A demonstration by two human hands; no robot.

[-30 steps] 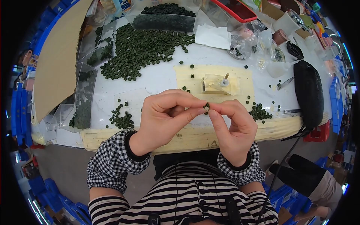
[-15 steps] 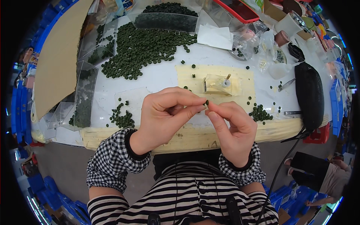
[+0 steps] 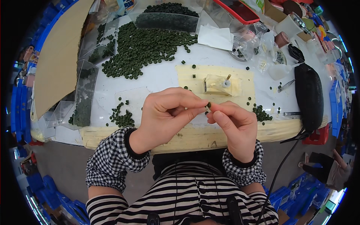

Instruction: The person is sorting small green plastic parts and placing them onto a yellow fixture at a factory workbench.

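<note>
My left hand and my right hand meet fingertip to fingertip over the near edge of the white table. Between them they pinch a small dark green ring on a thin pale stick. Just beyond the fingers a small cream block with an upright peg sits on a yellowish mat. A big heap of the same green rings lies at the back left. Smaller clusters lie left of my left hand and right of my right hand.
Clear plastic bags with green rings lie at the left by a brown cardboard sheet. A long black pouch lies at the right, with tweezers beside it. Tape rolls, small bags and a red tray crowd the back right.
Both hands have stayed together at the table's near edge; the fingertips shifted slightly while working the small ring on the stick.
</note>
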